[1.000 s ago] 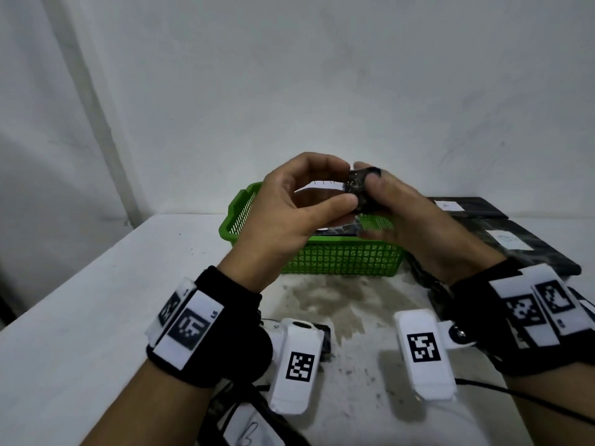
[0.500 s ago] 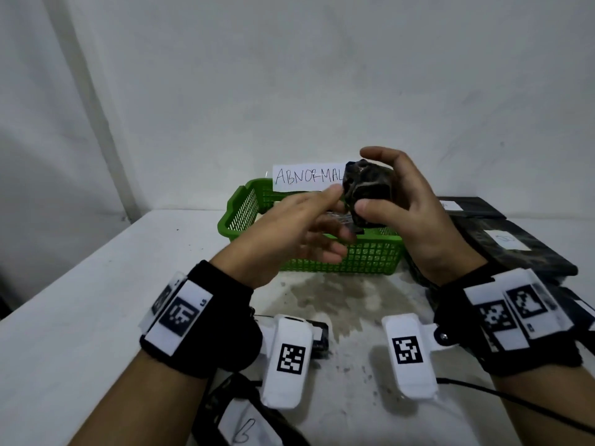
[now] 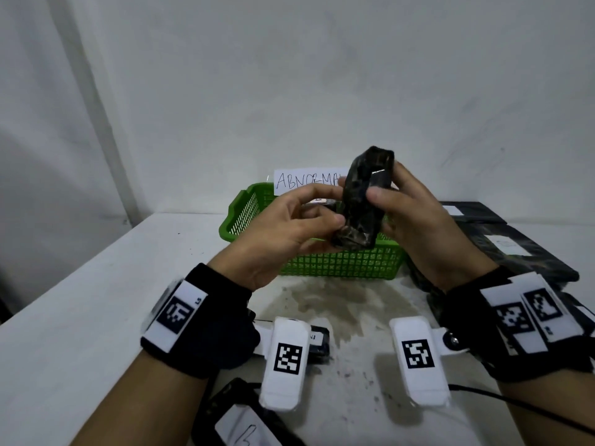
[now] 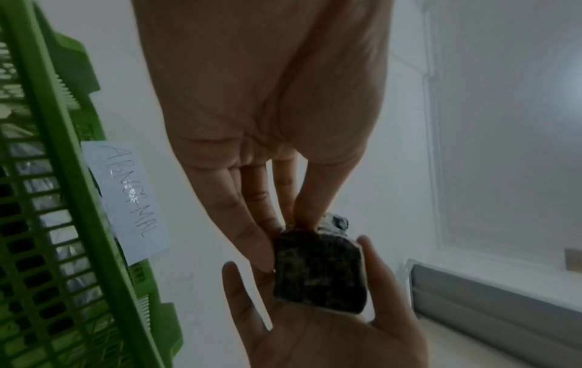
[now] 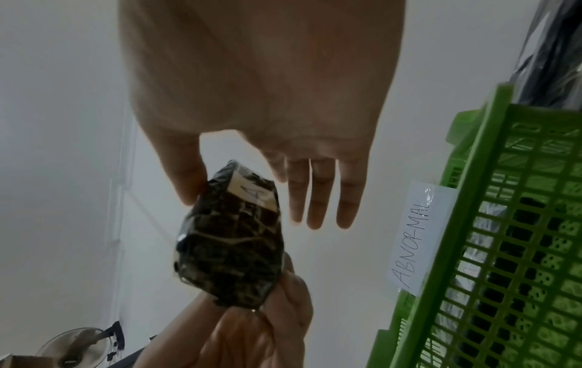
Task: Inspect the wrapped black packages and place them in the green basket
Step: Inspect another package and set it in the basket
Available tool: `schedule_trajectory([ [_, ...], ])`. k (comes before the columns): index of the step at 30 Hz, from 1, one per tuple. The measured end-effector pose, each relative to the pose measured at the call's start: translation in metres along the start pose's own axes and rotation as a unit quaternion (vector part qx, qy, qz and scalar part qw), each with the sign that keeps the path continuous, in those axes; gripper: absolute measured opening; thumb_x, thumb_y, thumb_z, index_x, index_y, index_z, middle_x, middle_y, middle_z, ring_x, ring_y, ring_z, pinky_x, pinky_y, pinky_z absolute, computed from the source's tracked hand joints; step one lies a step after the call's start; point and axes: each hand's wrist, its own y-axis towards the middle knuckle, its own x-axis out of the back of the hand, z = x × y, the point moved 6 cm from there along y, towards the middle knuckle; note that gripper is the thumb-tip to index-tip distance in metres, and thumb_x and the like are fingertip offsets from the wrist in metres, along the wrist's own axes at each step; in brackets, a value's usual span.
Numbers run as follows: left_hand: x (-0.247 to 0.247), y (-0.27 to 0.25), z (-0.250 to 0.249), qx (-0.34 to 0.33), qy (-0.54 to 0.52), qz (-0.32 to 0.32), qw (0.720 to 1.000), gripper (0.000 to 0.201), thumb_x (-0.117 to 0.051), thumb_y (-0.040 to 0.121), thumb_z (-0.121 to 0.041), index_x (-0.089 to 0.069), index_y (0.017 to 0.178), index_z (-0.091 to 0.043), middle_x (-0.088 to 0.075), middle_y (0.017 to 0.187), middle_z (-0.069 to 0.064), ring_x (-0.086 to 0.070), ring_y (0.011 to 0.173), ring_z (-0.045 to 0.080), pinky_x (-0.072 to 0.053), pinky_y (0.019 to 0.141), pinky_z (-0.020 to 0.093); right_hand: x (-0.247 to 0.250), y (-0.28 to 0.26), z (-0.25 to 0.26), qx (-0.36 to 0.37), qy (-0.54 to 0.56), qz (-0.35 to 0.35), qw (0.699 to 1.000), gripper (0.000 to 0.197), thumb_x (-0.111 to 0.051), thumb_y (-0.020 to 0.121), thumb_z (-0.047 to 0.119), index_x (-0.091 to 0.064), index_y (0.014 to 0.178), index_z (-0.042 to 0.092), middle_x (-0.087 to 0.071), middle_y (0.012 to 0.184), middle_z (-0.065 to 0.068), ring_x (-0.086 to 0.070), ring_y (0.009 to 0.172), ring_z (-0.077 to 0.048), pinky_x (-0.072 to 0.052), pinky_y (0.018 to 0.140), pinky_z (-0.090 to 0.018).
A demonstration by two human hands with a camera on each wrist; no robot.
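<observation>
A black wrapped package [image 3: 367, 194] stands upright in the air above the green basket [image 3: 338, 265]. My left hand [image 3: 335, 222] pinches its lower end with thumb and fingers. My right hand [image 3: 381, 196] holds its upper half, thumb in front and fingers behind. In the right wrist view the package [image 5: 230, 244] shows a white label marked with a letter, with the right thumb [image 5: 189, 184] against its side. In the left wrist view the package [image 4: 318, 271] lies between both hands. A paper sign reading ABNORMAL [image 3: 306, 181] stands at the basket's back rim.
Flat black wrapped packages [image 3: 515, 249] with white labels are stacked on the white table to the right of the basket. Another labelled package [image 3: 244, 429] lies at the near edge. More wrapped items [image 3: 318, 201] lie inside the basket. A cable [image 3: 531, 410] runs off to the right.
The package has turned from lying sideways to standing upright and has risen a little. My left hand, loosely spread half a second ago, now pinches its lower end.
</observation>
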Motion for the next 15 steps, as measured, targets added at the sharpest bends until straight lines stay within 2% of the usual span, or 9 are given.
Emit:
schedule_trajectory([
  [2, -0.001, 0.0, 0.0, -0.011, 0.024, -0.004, 1.0, 0.024, -0.06, 0.092, 0.002, -0.064, 0.109, -0.015, -0.065, 0.078, 0.004, -0.069, 0.081, 0.012, -0.06, 0.084, 0.033, 0.001, 0.0, -0.002, 0.003, -0.025, -0.014, 1.0, 0.035, -0.062, 0.082, 0.022, -0.063, 0.116, 0.026, -0.075, 0.108, 0.004, -0.071, 0.107, -0.019, -0.054, 0.084, -0.036],
  [5, -0.002, 0.001, 0.002, -0.018, 0.05, -0.013, 0.999, 0.024, -0.06, 0.092, 0.003, -0.063, 0.112, -0.012, -0.064, 0.078, 0.005, -0.068, 0.08, 0.012, -0.061, 0.08, 0.029, 0.001, 0.001, -0.004, 0.021, -0.06, -0.046, 0.997, 0.028, -0.06, 0.078, 0.018, -0.063, 0.105, 0.027, -0.073, 0.088, 0.014, -0.071, 0.091, -0.007, -0.056, 0.073, -0.029],
  [8, -0.002, 0.002, 0.004, -0.031, 0.082, -0.021, 0.996, 0.024, -0.061, 0.093, 0.003, -0.061, 0.112, -0.012, -0.067, 0.079, 0.005, -0.07, 0.081, 0.015, -0.06, 0.077, 0.029, -0.001, 0.0, 0.002, 0.07, -0.126, -0.073, 0.987, 0.028, -0.061, 0.079, 0.018, -0.061, 0.104, 0.028, -0.069, 0.089, 0.014, -0.066, 0.086, 0.0, -0.053, 0.072, -0.02],
  [10, -0.002, 0.002, 0.005, -0.033, 0.096, -0.025, 0.995, 0.024, -0.06, 0.094, 0.002, -0.061, 0.112, -0.013, -0.069, 0.079, 0.003, -0.071, 0.082, 0.015, -0.059, 0.076, 0.028, -0.001, -0.002, 0.005, 0.09, -0.145, -0.083, 0.982, 0.031, -0.065, 0.083, 0.011, -0.06, 0.108, 0.027, -0.067, 0.093, 0.014, -0.065, 0.087, 0.002, -0.052, 0.075, -0.017],
  [12, -0.001, 0.003, 0.005, -0.032, 0.102, -0.031, 0.994, 0.024, -0.06, 0.095, -0.001, -0.06, 0.116, -0.013, -0.07, 0.082, 0.003, -0.072, 0.086, 0.017, -0.06, 0.081, 0.032, 0.002, -0.002, 0.006, 0.092, -0.158, -0.094, 0.979, 0.034, -0.065, 0.087, 0.001, -0.06, 0.112, 0.023, -0.066, 0.094, 0.013, -0.065, 0.087, 0.003, -0.051, 0.075, -0.016],
  [15, -0.003, 0.002, 0.007, -0.009, 0.101, -0.02, 0.995, 0.04, -0.073, 0.085, -0.016, -0.058, 0.122, -0.016, -0.071, 0.089, -0.001, -0.072, 0.095, 0.02, -0.06, 0.088, 0.041, 0.007, -0.003, 0.006, 0.086, -0.168, -0.115, 0.975, 0.033, -0.068, 0.088, 0.001, -0.059, 0.116, 0.017, -0.068, 0.091, 0.011, -0.067, 0.085, 0.0, -0.055, 0.072, -0.02],
])
